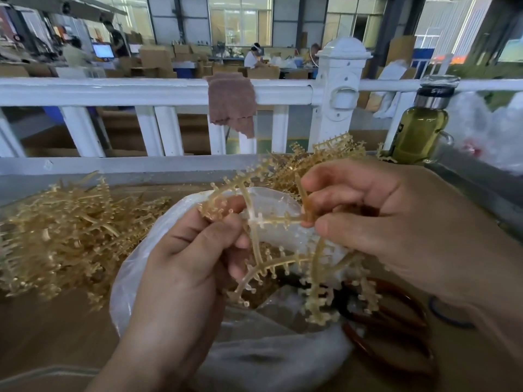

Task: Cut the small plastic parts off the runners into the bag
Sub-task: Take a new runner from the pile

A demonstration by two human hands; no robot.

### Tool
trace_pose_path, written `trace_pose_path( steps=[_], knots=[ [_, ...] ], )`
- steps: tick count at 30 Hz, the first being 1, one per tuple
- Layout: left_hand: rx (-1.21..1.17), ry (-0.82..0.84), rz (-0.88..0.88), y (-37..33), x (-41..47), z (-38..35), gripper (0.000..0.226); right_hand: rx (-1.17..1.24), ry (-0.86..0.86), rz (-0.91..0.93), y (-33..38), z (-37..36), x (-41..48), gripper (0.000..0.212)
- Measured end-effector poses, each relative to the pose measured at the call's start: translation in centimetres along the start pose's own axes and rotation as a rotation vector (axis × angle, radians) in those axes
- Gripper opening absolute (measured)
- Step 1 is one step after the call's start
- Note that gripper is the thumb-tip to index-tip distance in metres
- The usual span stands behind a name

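Observation:
A tan plastic runner (271, 261) with small parts along its branches hangs over the open clear bag (141, 267). My left hand (186, 267) pinches one of its branches from the left. My right hand (396, 224) grips its central stem from the right, thumb and fingers curled round it. Under my right hand lie red-brown scissor handles (396, 315), partly hidden. Small tan parts sit in the bottom of the bag (266, 247).
A big heap of tan runners (56, 239) lies on the brown table at the left, another heap (319, 159) behind my hands. A white railing (141, 91) with a brown cloth (232, 103) runs across the back. A glass bottle (424, 123) stands at the right.

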State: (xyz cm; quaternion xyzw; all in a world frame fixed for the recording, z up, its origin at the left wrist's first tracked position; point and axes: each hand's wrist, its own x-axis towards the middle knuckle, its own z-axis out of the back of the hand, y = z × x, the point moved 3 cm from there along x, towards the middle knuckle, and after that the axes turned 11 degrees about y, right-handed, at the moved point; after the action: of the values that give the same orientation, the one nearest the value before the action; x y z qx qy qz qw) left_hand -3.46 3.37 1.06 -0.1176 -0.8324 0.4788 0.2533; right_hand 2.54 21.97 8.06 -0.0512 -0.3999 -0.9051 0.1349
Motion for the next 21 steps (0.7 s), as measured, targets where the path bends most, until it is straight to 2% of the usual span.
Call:
trace_pose_path(
  steps=[2, 7, 8, 12, 15, 18, 21],
  knots=[
    [-0.106, 0.049, 0.04, -0.1, 0.1, -0.2, 0.012, 0.018, 0.049, 0.007, 0.2, -0.2, 0.1, 0.042],
    [-0.103, 0.103, 0.072, 0.1, 0.1, -0.5, 0.061, 0.123, 0.117, 0.014, 0.4, -0.7, 0.4, 0.046],
    [-0.076, 0.124, 0.082, 0.2, 0.1, -0.6, 0.063, 0.12, 0.124, 0.011, 0.5, -0.7, 0.5, 0.049],
    [-0.052, 0.141, 0.046, -0.1, 0.2, -0.5, 0.029, -0.067, 0.099, -0.018, 0.7, -0.5, 0.4, 0.056],
    [-0.12, 0.184, 0.053, 0.2, 0.2, -0.2, 0.028, -0.248, 0.052, -0.028, 1.0, -0.3, 0.3, 0.061],
    [-0.082, 0.199, 0.098, 0.3, 0.0, -0.4, 0.034, -0.445, -0.025, -0.009, 1.2, -0.3, 0.2, 0.054],
    [0.043, 0.205, 0.136, 0.2, 0.0, -0.4, 0.017, -0.643, -0.157, 0.072, 1.4, -0.7, 0.1, 0.042]
  ],
)
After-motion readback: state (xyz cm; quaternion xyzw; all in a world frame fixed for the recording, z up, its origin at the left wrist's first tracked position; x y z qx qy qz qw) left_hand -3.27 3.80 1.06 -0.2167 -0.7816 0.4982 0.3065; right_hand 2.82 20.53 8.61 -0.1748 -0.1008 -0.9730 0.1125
